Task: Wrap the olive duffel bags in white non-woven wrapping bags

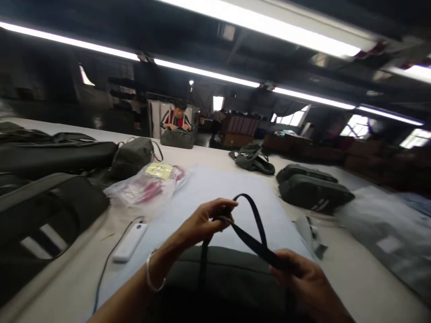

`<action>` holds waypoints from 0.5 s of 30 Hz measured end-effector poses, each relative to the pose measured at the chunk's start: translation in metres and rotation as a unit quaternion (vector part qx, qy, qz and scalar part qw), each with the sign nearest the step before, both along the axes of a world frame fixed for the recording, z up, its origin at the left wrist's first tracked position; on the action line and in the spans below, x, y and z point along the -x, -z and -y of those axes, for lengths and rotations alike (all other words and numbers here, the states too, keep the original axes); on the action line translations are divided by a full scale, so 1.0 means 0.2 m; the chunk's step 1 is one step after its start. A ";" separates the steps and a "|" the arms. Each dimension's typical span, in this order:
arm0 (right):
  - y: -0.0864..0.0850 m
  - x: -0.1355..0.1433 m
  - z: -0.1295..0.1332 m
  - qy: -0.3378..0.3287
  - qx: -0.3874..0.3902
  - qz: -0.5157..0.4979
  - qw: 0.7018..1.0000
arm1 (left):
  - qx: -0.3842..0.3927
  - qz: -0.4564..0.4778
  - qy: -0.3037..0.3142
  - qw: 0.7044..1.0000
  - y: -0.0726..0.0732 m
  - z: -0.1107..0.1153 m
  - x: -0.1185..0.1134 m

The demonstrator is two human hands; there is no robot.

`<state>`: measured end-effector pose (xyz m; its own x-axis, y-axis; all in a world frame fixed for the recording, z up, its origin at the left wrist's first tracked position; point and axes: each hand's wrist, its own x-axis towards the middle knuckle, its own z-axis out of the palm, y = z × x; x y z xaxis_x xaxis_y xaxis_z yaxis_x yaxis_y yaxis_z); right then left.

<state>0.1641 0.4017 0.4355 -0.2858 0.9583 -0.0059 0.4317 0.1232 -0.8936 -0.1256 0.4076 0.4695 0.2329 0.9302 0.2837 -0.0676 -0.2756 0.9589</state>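
Observation:
A dark bag (235,278) lies right in front of me at the bottom of the head view, its lower part lost in shadow. Above it, a black strap (251,242) makes a raised loop between my hands. My left hand (207,220), with a white bangle at the wrist, pinches the strap near the top of the bag. Lower and to the right, my right hand (299,273) has its fingers closed round the strap's other end. Motion blur softens the fingertips.
Dark green bags (54,215) crowd the left side, and more bags (310,186) lie right. A clear plastic packet (148,184), white power bank (130,242) with cable, and plastic sheeting (380,229) rest on the table. Across it, a person (177,119) handles a bag (177,138).

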 end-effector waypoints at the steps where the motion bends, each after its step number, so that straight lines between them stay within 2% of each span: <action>1: -0.07 0.02 0.01 -0.021 0.030 -0.016 0.999 | -0.016 -0.047 -0.021 0.999 -0.01 0.02 0.01; 4: -0.24 0.05 0.01 -0.113 0.103 -0.055 0.987 | -0.025 -0.135 -0.014 0.990 -0.03 0.09 0.05; 9: -0.44 0.13 0.01 -0.256 0.154 -0.041 0.953 | -0.031 -0.168 0.050 0.984 -0.08 0.14 0.04; 12: -0.57 0.20 0.01 -0.277 0.147 -0.032 0.949 | -0.028 -0.162 0.046 0.985 -0.10 0.10 0.00; 15: -0.65 0.19 0.00 -0.249 0.080 -0.028 0.965 | -0.006 -0.110 0.032 0.993 -0.07 0.06 -0.05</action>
<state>0.1265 0.4010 0.5665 -0.7154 0.6895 -0.1131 0.3052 0.1627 -0.9383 -0.1156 0.3954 0.4835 0.3487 0.9084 0.2309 0.1252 -0.2893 0.9490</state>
